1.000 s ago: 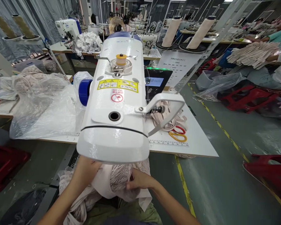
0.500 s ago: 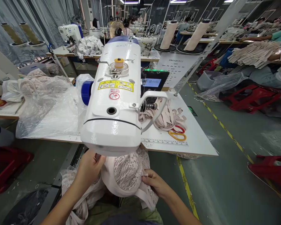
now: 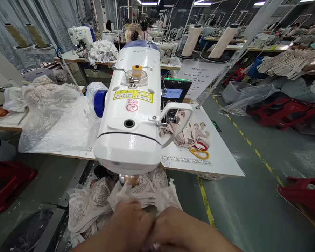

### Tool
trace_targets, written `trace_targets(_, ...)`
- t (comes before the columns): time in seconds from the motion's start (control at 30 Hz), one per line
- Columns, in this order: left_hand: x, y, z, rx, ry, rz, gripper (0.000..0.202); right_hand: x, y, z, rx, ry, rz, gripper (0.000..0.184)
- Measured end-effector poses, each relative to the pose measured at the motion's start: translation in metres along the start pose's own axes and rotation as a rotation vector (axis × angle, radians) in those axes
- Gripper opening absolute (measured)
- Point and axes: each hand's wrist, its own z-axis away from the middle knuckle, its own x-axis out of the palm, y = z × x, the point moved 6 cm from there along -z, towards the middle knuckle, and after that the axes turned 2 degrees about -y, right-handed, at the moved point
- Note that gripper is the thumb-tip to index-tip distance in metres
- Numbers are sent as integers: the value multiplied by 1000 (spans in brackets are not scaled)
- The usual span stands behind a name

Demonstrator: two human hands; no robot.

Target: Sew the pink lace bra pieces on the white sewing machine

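At the bottom middle, my left hand (image 3: 132, 220) and my right hand (image 3: 175, 224) are close together, knuckles up and somewhat blurred. Their fingers curl downward and are mostly hidden. Pale pink lace bra fabric (image 3: 144, 200) runs up against both hands, and they appear closed on it. Just beyond stands the white sewing machine head (image 3: 128, 150), with a metal and brownish part (image 3: 131, 180) showing under its front. More lace bra cups (image 3: 99, 194) hang in a heap to the left of my hands.
Orange and red handled scissors (image 3: 199, 152) lie by a pile of beige straps (image 3: 186, 134) on the right of the white table (image 3: 220, 159). Clear plastic bags (image 3: 52, 129) cover the left side. Thread cones (image 3: 191, 42) stand behind. Red stools (image 3: 304, 196) are on the floor.
Both hands have come together and moved down toward me, from the two sides of the bra cup. The cup has turned, and fabric edges now face me. The view has shifted slightly.
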Motion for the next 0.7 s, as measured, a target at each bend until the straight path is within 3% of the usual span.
trace_targets(0.1,5,-38,13,-317,-135,221,36,-12,6,-7,147,143,32,27)
trace_targets(0.17,-6,-58,18,-440,-85,271,39,-23,19,-13,218,288,21,26)
trace_targets(0.23,-19,-75,18,-534,-38,287,41,-35,31,-23,210,391,43,13)
trace_targets(0.33,-31,-97,18,-691,-20,400,45,-49,43,-40,169,429,42,20)
trace_targets(0.4,-39,-108,15,-738,40,466,43,-58,51,-48,204,454,-20,18)
trace_targets(0.5,-52,-117,8,-693,170,498,35,-70,60,-53,250,503,-92,16)
trace_targets(0.7,-66,-128,11,-723,384,405,28,-87,63,-58,287,512,-65,15)
